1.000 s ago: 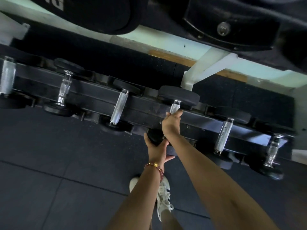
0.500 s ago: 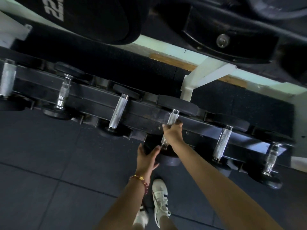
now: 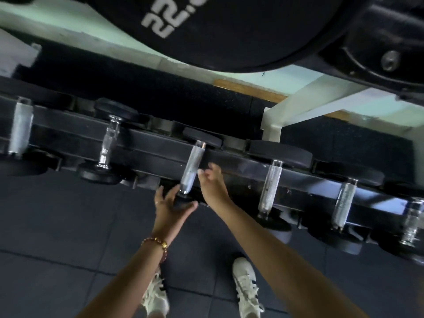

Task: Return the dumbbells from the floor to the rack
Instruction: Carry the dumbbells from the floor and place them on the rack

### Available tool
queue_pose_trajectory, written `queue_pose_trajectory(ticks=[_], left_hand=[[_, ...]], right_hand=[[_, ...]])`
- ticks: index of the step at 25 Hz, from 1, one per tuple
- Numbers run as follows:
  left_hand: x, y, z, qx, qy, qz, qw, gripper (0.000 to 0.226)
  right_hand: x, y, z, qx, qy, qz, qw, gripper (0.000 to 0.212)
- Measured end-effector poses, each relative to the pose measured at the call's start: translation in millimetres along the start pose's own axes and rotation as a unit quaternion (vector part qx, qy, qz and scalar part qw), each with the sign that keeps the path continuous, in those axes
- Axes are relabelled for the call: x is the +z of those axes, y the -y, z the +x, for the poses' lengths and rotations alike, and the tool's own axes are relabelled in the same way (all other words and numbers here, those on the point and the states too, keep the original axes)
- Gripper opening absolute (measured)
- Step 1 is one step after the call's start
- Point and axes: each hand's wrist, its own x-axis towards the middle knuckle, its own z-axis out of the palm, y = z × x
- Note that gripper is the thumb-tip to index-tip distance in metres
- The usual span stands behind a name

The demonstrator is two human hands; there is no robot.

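Resting across the rack [image 3: 149,154], the dumbbell [image 3: 191,167] bridges the two rails with its knurled steel handle, one black head on the far side and one on the near side.

Handling, as a judgement: the piece is rigid, dense and probably fairly heavy for its size, and it is in no way fragile. The knurling gives a sure, non-slip hold, so the middle of the handle is the place to grip. The smooth round heads suit only pushing or steadying.

Position, left to right: a left neighbour [image 3: 107,143] sits on the rack well to the left of both hands. The left hand [image 3: 171,208] is spread and relaxed, with its palm and thumb against the dumbbell's near head. The handle rises just beyond and to the right of its fingers. The right hand [image 3: 212,183] lies just right of the handle, loosely curled and holding nothing. Whether a fingertip brushes the steel cannot be told. The hands are near each other but apart, with the handle's lower end between them. A right neighbour [image 3: 269,187] follows beyond the right hand.
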Motion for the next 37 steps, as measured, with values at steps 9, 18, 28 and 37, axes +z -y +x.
queue_pose_trajectory(ticks=[9,18,28,37], left_hand=[[-16,16,13,0.064,0.029,-0.038,0.997,0.040],[-22,31,25,0.087,0.062,-0.012,0.994,0.027],[-138,3,48,0.128,-0.234,0.018,0.963,0.016],[-203,31,112,-0.059,0.054,-0.095,0.992,0.039]], right_hand=[[59,10,26,0.011,-0.094,0.001,0.995,0.028],[58,8,31,0.032,-0.067,-0.011,0.997,0.038],[37,30,-27,-0.178,-0.081,-0.121,0.973,0.020],[165,106,24,-0.057,0.063,-0.097,0.992,0.044]])
